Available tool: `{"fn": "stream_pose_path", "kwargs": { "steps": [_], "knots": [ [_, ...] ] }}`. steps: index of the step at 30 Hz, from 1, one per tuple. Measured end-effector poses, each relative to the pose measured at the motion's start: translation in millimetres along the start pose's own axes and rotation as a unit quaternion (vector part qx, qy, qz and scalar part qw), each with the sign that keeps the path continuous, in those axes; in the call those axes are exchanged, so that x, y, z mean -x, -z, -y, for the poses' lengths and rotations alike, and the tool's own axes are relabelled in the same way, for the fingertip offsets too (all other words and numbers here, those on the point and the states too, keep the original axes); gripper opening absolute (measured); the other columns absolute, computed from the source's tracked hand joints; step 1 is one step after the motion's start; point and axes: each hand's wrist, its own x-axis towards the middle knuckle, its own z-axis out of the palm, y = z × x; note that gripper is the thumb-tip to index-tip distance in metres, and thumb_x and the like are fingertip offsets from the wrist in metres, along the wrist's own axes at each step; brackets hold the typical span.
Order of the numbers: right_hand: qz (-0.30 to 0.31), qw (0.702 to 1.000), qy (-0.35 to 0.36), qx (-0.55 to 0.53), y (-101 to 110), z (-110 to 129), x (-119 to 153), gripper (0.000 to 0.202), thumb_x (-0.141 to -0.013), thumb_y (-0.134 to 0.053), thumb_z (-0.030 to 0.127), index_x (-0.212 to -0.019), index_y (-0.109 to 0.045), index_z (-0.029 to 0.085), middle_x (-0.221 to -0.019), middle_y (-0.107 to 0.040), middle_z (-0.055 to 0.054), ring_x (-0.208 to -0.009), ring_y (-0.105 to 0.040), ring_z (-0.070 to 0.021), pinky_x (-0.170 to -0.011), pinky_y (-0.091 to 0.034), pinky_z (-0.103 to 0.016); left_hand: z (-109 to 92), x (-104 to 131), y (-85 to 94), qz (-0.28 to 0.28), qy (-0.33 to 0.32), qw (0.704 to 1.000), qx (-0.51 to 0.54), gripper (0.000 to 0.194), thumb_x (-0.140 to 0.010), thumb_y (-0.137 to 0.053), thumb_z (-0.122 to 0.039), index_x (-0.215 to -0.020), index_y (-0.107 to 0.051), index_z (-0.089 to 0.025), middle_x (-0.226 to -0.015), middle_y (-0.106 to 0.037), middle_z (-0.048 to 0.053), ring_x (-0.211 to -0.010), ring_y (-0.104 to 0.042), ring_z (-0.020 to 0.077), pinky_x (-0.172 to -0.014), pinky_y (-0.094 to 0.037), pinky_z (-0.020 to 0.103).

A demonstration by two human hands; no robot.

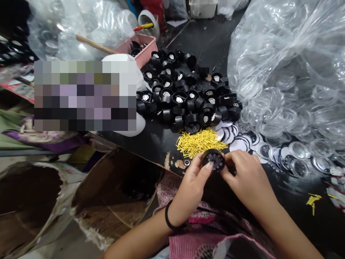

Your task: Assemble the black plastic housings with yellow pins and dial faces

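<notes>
"What did the hands have?"

"A small round black casing [213,160], low and centre in the frame, just below the yellow sticks [199,142]. The left hand [192,189] pinched its near edge, thumb on the face; the right hand [246,180] clamped its other side, fingertips hidden behind it."

"Could you read the face?"

"No, only pale speckling. Above lay the heap of black casings [188,97] on the worktop [161,140]. The clear bag [285,64] at right was cut off by the frame, and a blurred block covered the upper left."
</notes>
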Motion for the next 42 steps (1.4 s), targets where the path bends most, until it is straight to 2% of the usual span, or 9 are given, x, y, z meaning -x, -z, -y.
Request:
{"fn": "stream_pose_path", "kwargs": {
  "steps": [5, 9, 14, 21, 26, 33, 37, 40, 42],
  "knots": [
    [-0.034, 0.992, -0.020, -0.121, 7, 3, 7, 0.013, -0.093, -0.055, 0.027, -0.081, -0.057, 0.021, -0.076, -0.059, 0.001, -0.074, -0.053, -0.0154, -0.072, -0.035, -0.031, -6, -1, -3.7, 0.017, 0.003, 0.996, 0.084, 0.024, -0.094, -0.054, -0.027, -0.116, -0.060, -0.021, -0.113, -0.072, 0.006, -0.115, -0.063, 0.0223, -0.105, -0.044, 0.040],
    [-0.024, 0.975, -0.031, -0.221, 16, 8, 11, 0.008, -0.094, -0.055, 0.026, -0.088, -0.059, 0.023, -0.081, -0.061, 0.003, -0.075, -0.055, -0.0115, -0.072, -0.039, -0.027, -5, -4, -4.8, -0.012, -0.007, 1.000, 0.014, 0.034, -0.093, -0.056, -0.027, -0.126, -0.054, -0.029, -0.123, -0.067, 0.002, -0.116, -0.062, 0.0193, -0.107, -0.042, 0.037],
    [-0.015, 0.981, -0.020, -0.192, 18, 9, 11, 0.009, -0.095, -0.054, 0.025, -0.087, -0.059, 0.023, -0.081, -0.059, 0.003, -0.074, -0.053, -0.0110, -0.071, -0.038, -0.027, 0, -2, -9.5, 0.023, -0.004, 0.994, -0.103, 0.028, -0.090, -0.059, -0.025, -0.118, -0.059, -0.026, -0.122, -0.066, 0.002, -0.119, -0.058, 0.0179, -0.103, -0.043, 0.030],
    [-0.004, 0.968, -0.050, -0.245, 24, 9, 14, 0.010, -0.093, -0.055, 0.023, -0.084, -0.058, 0.023, -0.079, -0.057, 0.005, -0.072, -0.054, -0.0079, -0.066, -0.040, -0.019, -3, 0, -8.5, 0.053, -0.036, 0.988, -0.138, 0.019, -0.089, -0.061, -0.027, -0.107, -0.058, -0.023, -0.105, -0.066, 0.000, -0.102, -0.061, 0.0140, -0.094, -0.047, 0.027],
    [0.004, 0.964, -0.047, -0.263, 26, 13, 17, 0.013, -0.093, -0.055, 0.021, -0.081, -0.057, 0.023, -0.078, -0.057, 0.006, -0.072, -0.054, -0.0068, -0.065, -0.040, -0.016, -4, 5, -6.9, 0.034, -0.081, 0.973, -0.213, 0.014, -0.088, -0.061, -0.024, -0.102, -0.059, -0.022, -0.099, -0.065, 0.000, -0.092, -0.063, 0.0132, -0.089, -0.049, 0.026],
    [-0.018, 0.976, -0.056, -0.211, 22, 22, 25, 0.019, -0.094, -0.052, 0.021, -0.074, -0.052, 0.020, -0.071, -0.056, 0.004, -0.065, -0.053, -0.0079, -0.059, -0.039, -0.019, -4, 12, -2.1, 0.041, -0.128, 0.942, -0.307, 0.033, -0.087, -0.058, -0.014, -0.115, -0.058, -0.030, -0.108, -0.067, -0.003, -0.101, -0.063, 0.0120, -0.096, -0.046, 0.025],
    [-0.003, 0.981, -0.061, -0.186, 24, 16, 25, 0.026, -0.091, -0.058, 0.024, -0.067, -0.047, 0.021, -0.063, -0.051, 0.005, -0.058, -0.048, -0.0092, -0.056, -0.037, -0.023, -9, 7, -1.4, 0.064, -0.048, 0.956, -0.281, 0.026, -0.089, -0.058, -0.020, -0.114, -0.060, -0.027, -0.110, -0.069, -0.001, -0.103, -0.064, 0.0134, -0.095, -0.048, 0.025],
    [-0.038, 0.990, 0.007, -0.136, 24, 10, 20, 0.005, -0.090, -0.057, 0.020, -0.085, -0.058, 0.019, -0.078, -0.059, 0.001, -0.072, -0.054, -0.0126, -0.069, -0.039, -0.027, -15, 4, -1.2, 0.096, 0.017, 0.967, -0.237, 0.030, -0.091, -0.058, -0.028, -0.120, -0.058, -0.024, -0.120, -0.068, 0.003, -0.112, -0.063, 0.0169, -0.097, -0.049, 0.027],
    [-0.053, 0.993, 0.062, -0.088, 22, 8, 15, 0.007, -0.091, -0.055, 0.017, -0.096, -0.059, 0.017, -0.087, -0.061, -0.002, -0.081, -0.055, -0.0158, -0.075, -0.038, -0.031, -18, 3, -1.2, 0.098, 0.021, 0.962, -0.255, 0.036, -0.090, -0.059, -0.031, -0.126, -0.057, -0.025, -0.129, -0.065, 0.004, -0.123, -0.058, 0.0193, -0.104, -0.046, 0.029]
  ]
}}
